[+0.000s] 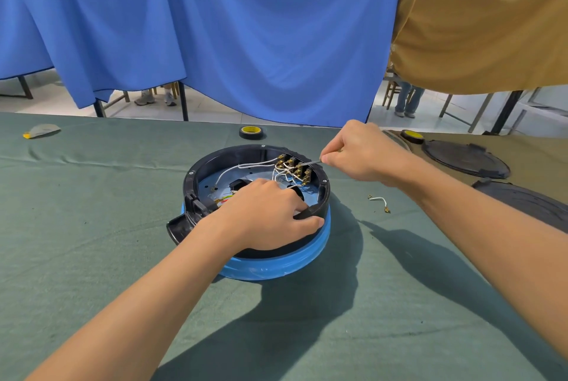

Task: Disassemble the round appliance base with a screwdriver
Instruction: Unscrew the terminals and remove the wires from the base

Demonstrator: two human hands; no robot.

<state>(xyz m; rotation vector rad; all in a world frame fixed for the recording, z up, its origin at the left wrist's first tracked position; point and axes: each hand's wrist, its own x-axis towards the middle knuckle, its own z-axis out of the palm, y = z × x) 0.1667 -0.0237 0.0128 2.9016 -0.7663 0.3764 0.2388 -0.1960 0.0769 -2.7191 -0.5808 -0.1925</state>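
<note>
Bright and sharp.
Dark shadows fall toward the near edge of the table (76,242); its far edge looks bent, maybe from the lens.

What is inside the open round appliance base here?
White wires run to a row of brass terminals, touched by the thin tool in the right hand. The left hand, gripping the base rim, covers the near interior.

Round black-and-blue base (276,268) lies open at centre; thin screwdriver (309,162) meets its far-right brass terminals (296,170).
</note>
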